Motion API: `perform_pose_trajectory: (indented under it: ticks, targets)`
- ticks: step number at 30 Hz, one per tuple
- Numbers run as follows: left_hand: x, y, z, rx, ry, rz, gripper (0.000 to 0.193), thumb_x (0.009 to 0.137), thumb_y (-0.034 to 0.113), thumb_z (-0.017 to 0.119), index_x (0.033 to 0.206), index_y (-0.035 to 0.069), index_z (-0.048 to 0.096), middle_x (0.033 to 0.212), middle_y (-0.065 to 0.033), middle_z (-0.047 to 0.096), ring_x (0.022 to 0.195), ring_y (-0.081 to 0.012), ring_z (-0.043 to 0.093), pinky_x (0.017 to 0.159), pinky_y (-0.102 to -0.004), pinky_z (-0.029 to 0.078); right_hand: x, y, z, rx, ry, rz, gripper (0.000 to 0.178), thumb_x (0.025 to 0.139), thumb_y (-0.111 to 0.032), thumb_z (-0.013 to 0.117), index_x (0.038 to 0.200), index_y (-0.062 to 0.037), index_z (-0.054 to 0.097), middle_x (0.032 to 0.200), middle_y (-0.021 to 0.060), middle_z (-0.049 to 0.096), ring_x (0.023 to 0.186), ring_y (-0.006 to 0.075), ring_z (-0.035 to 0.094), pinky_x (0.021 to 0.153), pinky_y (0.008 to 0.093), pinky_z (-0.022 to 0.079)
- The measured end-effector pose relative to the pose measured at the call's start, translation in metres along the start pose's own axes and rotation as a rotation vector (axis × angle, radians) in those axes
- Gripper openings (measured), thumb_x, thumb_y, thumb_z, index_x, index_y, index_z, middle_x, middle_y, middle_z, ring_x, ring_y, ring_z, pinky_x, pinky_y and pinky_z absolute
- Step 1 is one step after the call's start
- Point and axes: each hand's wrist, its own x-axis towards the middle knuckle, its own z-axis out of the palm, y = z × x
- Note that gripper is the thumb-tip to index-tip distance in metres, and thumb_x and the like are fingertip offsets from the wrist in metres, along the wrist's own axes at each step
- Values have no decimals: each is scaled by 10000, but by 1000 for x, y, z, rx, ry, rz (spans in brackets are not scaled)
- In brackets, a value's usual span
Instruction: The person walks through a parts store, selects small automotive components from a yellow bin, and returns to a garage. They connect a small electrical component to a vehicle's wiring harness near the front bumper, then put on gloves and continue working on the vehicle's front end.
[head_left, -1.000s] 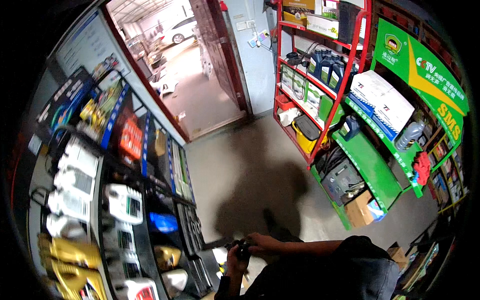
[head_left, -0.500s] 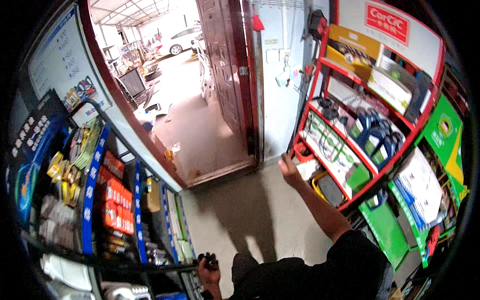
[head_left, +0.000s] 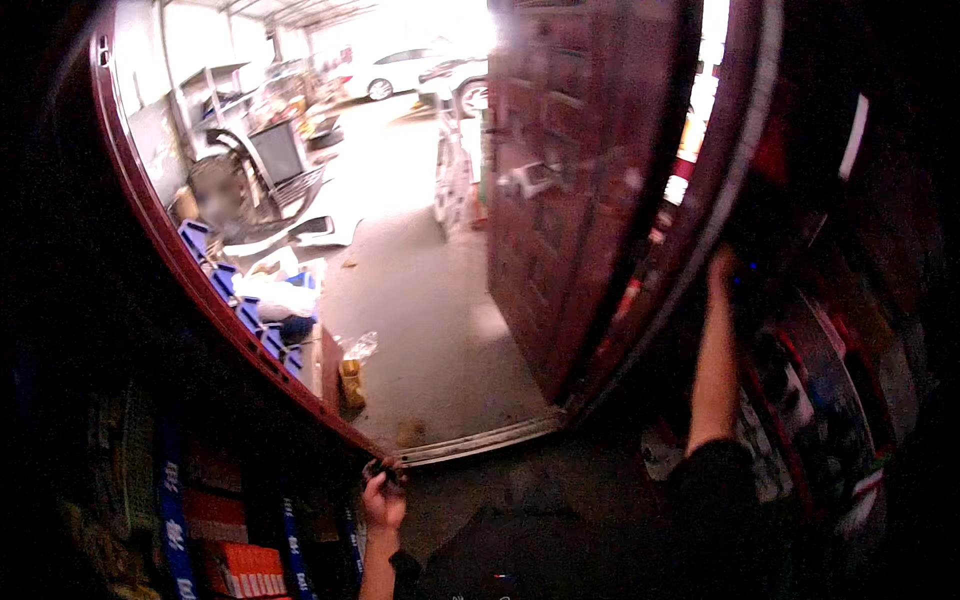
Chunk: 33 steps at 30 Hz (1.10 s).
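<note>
My left hand point(head_left: 382, 508) is at the lower middle, near the door sill, with its fingers closed around a small black object point(head_left: 384, 473) whose kind I cannot make out. My right arm stretches forward, and my right hand point(head_left: 722, 266) is raised near the dark wall right of the door frame. Its fingers are lost in the gloom, so neither their pose nor anything in them shows. A tiny blue light glows just beside that hand. Ahead, the brown panelled door point(head_left: 590, 200) stands swung outward, with a light-coloured handle point(head_left: 535, 180).
A pale sill point(head_left: 480, 440) crosses the doorway. Outside are a bumper part point(head_left: 310, 232), blue bins point(head_left: 225, 285), a yellow object point(head_left: 351, 383) on the ground and a white car point(head_left: 400, 72). Shelves with orange boxes point(head_left: 250, 570) flank my left; a dim rack point(head_left: 820, 390) stands right.
The room has gone much darker. The doorway is larger and nearer in view. My right hand has moved up and right, beside the door frame; my left hand has risen slightly, still holding the black object.
</note>
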Motion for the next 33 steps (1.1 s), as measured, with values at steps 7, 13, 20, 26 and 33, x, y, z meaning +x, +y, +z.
perform_pose_trajectory:
  ticks: [7,13,20,26,33]
  targets:
    - [224,49,132,89,-86,-41,258,897,54,501,1147,104,534,1158,-106,588,1088,-322,571,832,-416,503,-96,104,65,-336,56,168,365,893,-281,455,1032,49,521,1042,273,544,991,392,527,864,439,412]
    - [456,80,217,15,-210,106,280,903,30,497,1170,99,548,1170,-116,578,1128,-343,545,874,-413,503,-260,132,290,-662,-1181,386,322,871,-251,462,934,44,574,946,269,583,903,397,564,803,452,440]
    - [703,132,334,-26,-224,161,303,833,-35,549,1112,80,583,1118,-114,596,1108,-347,558,874,-419,528,-114,-141,746,-169,-1202,-513,304,845,-217,470,819,37,636,834,265,630,801,402,607,732,468,473]
    - [902,186,361,188,-74,388,302,826,-75,526,1092,62,567,1049,-96,591,1054,-312,593,828,-424,549,17,-588,938,503,-1318,-281,257,911,-177,472,964,27,619,808,125,644,700,206,589,648,328,475]
    - [1223,247,412,274,-178,447,286,839,-79,529,1097,42,542,1042,-108,580,1042,-282,600,807,-408,557,-15,-493,1237,-85,-1543,-367,211,873,-197,509,798,-32,618,791,126,636,693,252,612,619,393,493]
